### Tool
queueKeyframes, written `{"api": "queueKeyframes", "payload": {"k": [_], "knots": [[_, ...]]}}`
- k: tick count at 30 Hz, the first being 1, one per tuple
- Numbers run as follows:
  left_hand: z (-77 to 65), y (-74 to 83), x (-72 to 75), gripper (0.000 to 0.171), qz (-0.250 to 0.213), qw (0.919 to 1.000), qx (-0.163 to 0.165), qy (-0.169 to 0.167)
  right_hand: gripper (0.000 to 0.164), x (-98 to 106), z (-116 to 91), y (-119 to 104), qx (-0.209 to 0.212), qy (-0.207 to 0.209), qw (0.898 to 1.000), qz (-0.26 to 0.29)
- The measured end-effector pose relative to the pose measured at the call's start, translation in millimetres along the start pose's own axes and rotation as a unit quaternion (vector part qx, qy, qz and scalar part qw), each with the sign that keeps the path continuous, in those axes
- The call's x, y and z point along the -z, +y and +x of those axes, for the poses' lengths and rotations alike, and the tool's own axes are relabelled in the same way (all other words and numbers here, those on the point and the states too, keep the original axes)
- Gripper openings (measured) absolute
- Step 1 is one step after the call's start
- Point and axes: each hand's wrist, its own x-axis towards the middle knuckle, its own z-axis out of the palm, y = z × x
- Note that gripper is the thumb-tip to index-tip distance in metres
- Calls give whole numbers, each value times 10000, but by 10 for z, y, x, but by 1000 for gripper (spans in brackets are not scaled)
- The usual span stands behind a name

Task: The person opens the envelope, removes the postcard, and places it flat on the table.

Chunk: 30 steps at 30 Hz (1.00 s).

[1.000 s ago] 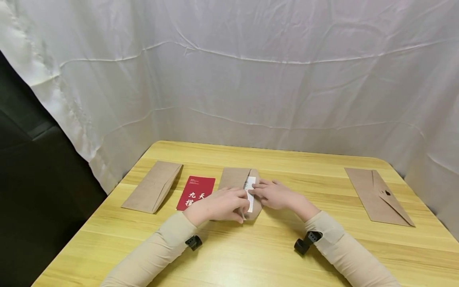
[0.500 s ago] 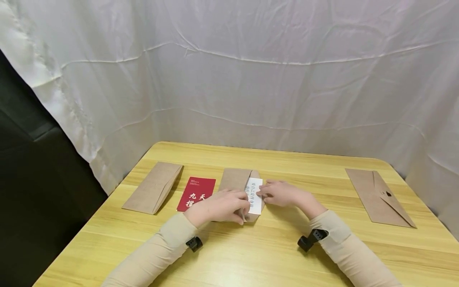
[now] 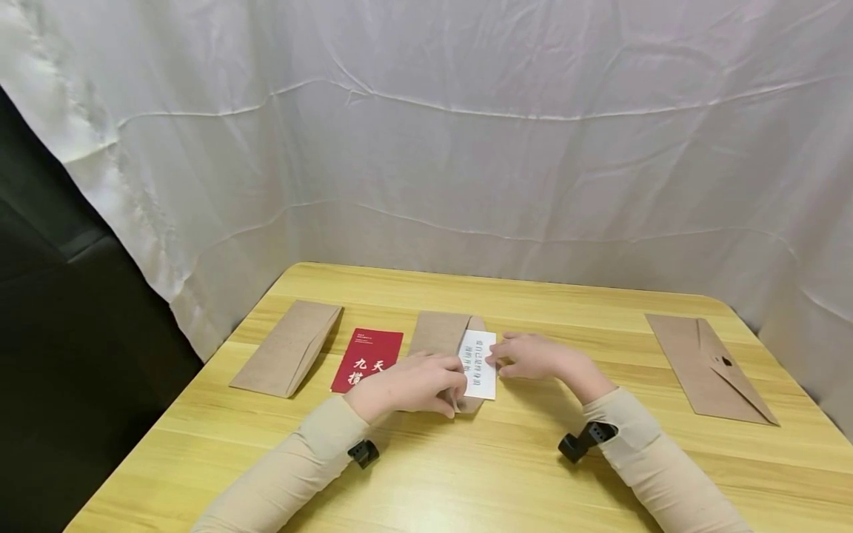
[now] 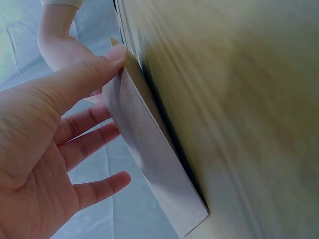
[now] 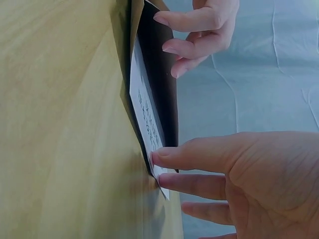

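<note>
A brown paper envelope (image 3: 436, 333) lies in mid-table with its opening to the right. My left hand (image 3: 423, 381) grips it near the opening; the left wrist view shows the thumb over the edge of the envelope (image 4: 149, 149). Out of the opening sticks a white card (image 3: 481, 366) printed with dark characters. My right hand (image 3: 536, 355) pinches this card's outer edge, thumb on top and a finger below, as the right wrist view of the card (image 5: 142, 99) shows. The card's inner end is hidden inside the envelope. Part of the envelope is covered by my left hand.
A red card (image 3: 366, 355) with white characters lies left of the middle envelope, partly behind my left hand. Farther left is another brown envelope (image 3: 283, 348). A third brown envelope (image 3: 706, 366) with a dark spot on its flap lies at the right.
The white card has slid rightward out of the envelope, so more of its printing shows. My right hand has moved right with it. The left hand has stayed on the envelope.
</note>
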Motion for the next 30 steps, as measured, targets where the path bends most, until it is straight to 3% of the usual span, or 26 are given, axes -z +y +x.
{"api": "queueKeyframes", "payload": {"k": [19,26,30], "knots": [[2,-4,2,23,-17,9999,-159,-2,33,57,-66,21,8,65,9997,226],[-5,-21,-13,24,-282,9992,-274,22,28,-34,29,47,380,645,9968,279],[3,-30,-32,24,-297,9992,-276,7,24,-78,75,35,372,966,9941,325]]}}
